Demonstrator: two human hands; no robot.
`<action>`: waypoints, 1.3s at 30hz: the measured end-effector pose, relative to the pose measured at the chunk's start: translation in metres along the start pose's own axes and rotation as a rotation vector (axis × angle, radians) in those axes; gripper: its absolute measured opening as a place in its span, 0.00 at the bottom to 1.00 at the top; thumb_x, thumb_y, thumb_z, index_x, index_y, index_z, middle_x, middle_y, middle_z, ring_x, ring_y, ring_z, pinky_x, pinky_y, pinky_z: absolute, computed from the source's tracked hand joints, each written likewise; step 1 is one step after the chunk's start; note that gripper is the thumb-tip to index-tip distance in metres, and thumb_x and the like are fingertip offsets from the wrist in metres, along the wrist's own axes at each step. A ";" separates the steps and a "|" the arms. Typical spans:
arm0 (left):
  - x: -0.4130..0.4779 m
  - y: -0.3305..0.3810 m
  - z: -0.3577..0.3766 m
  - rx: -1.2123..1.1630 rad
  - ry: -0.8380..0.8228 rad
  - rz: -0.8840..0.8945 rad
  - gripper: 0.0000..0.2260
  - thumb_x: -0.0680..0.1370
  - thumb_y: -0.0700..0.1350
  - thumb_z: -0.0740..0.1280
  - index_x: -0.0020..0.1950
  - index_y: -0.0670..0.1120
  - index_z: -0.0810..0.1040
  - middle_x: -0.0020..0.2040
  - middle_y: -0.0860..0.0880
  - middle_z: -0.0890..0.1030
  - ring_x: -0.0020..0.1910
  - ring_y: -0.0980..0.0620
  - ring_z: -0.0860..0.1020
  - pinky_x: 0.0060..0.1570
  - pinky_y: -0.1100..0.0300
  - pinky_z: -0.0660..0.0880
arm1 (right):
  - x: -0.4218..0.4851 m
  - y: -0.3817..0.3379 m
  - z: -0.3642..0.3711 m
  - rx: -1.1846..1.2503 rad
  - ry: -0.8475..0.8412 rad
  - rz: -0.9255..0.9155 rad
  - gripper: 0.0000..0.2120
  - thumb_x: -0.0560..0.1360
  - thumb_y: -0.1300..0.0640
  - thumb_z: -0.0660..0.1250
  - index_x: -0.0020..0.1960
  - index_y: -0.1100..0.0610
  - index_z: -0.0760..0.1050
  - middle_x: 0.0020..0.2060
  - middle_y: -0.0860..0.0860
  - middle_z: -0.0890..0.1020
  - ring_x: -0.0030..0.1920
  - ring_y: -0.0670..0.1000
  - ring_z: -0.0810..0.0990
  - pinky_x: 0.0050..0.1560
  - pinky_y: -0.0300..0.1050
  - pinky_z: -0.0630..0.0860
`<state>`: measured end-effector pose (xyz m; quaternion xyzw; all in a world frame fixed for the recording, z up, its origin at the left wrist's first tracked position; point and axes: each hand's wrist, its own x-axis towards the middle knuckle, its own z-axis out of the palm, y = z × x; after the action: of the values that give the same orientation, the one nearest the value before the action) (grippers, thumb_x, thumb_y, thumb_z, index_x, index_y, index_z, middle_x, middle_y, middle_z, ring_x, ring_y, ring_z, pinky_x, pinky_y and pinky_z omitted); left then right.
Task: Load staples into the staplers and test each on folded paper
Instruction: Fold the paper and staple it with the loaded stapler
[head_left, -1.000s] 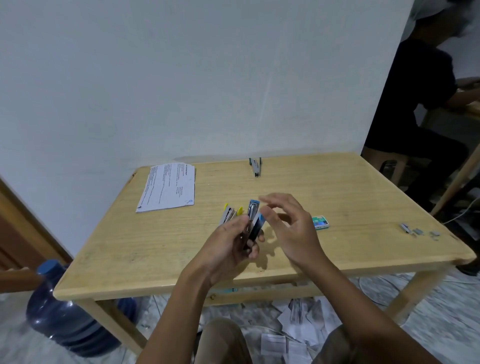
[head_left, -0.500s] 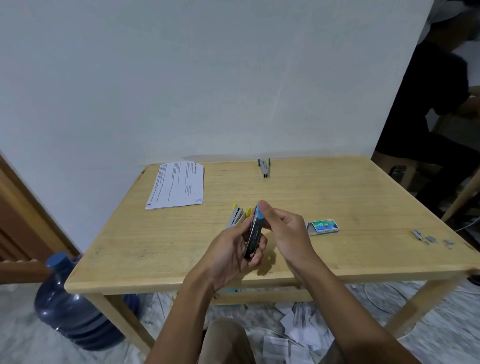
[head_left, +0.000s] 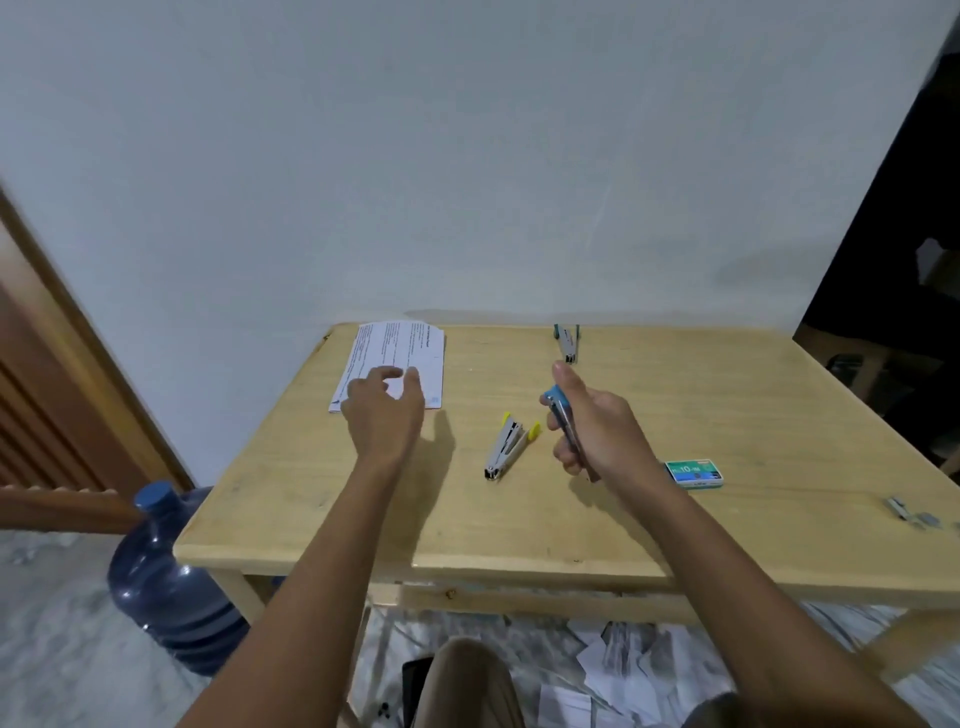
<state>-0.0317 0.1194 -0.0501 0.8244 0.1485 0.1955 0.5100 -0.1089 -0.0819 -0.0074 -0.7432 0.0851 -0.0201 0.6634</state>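
The right hand (head_left: 597, 431) is clenched around a slim blue-capped metal stapler (head_left: 563, 421), held above the pale wooden table (head_left: 675, 519), its long axis tilted, blue end pointing up and away. The left hand (head_left: 384, 410), fingers loosely spread, hovers over the printed white paper sheets (head_left: 395, 348) at the table's far left corner.

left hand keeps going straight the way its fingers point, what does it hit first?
The paper stack. The left hand is open, fingers aimed away toward the table's far left corner, fingertips already over the sheets' near edge. Contact cannot be told from this view. Beyond the paper there is only the wall.
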 end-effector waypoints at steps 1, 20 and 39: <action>0.015 -0.007 0.001 0.124 0.033 -0.037 0.19 0.79 0.55 0.63 0.65 0.46 0.75 0.65 0.42 0.73 0.66 0.41 0.68 0.61 0.51 0.67 | 0.004 -0.002 -0.001 -0.040 -0.019 0.014 0.28 0.78 0.36 0.59 0.51 0.61 0.79 0.35 0.51 0.77 0.24 0.48 0.70 0.21 0.35 0.64; 0.118 -0.042 -0.016 0.309 -0.180 -0.368 0.26 0.68 0.49 0.79 0.58 0.41 0.72 0.59 0.43 0.75 0.64 0.40 0.71 0.65 0.45 0.70 | 0.042 0.005 -0.005 -0.078 -0.071 0.059 0.28 0.77 0.35 0.58 0.51 0.59 0.80 0.38 0.52 0.78 0.22 0.46 0.66 0.24 0.37 0.63; -0.018 0.039 -0.061 -0.708 -0.716 -0.093 0.16 0.79 0.39 0.65 0.67 0.42 0.74 0.61 0.43 0.83 0.58 0.44 0.82 0.48 0.55 0.82 | 0.018 -0.013 -0.024 0.093 0.057 -0.100 0.17 0.72 0.41 0.72 0.58 0.46 0.78 0.30 0.49 0.65 0.26 0.47 0.60 0.29 0.43 0.61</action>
<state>-0.0745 0.1425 0.0068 0.6088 -0.0745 -0.0839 0.7853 -0.0937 -0.1069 0.0071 -0.7139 0.0655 -0.0783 0.6928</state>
